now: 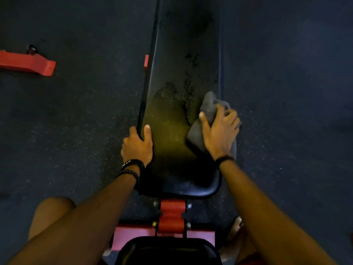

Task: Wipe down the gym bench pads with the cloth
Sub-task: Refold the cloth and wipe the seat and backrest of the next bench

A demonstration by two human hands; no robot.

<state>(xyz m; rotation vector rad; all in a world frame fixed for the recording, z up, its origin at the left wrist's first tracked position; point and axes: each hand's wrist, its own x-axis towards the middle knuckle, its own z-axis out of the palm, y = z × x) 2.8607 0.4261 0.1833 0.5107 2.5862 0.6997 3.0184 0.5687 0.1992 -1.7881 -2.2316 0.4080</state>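
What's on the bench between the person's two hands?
In the head view, only bare black pad lies between the left hand gripping its edge and the right hand holding the grey cloth. The droplets sit farther up.

A long black bench pad (pixel 172 131) runs straight away from the viewer, narrow and glossy, its near end rounded. Beads and streaks of liquid (pixel 175 92) speckle its middle, mostly toward the right half. A second black pad (pixel 168 251), shorter, sits nearest the viewer at the bottom edge, separated from the long one by a gap. A grey cloth (pixel 208 111), crumpled and bunched, lies on the right edge of the long pad just below the wet patch, pressed under the right hand (pixel 219 131). The left hand (pixel 137 146) grips the pad's left edge, thumb on top.
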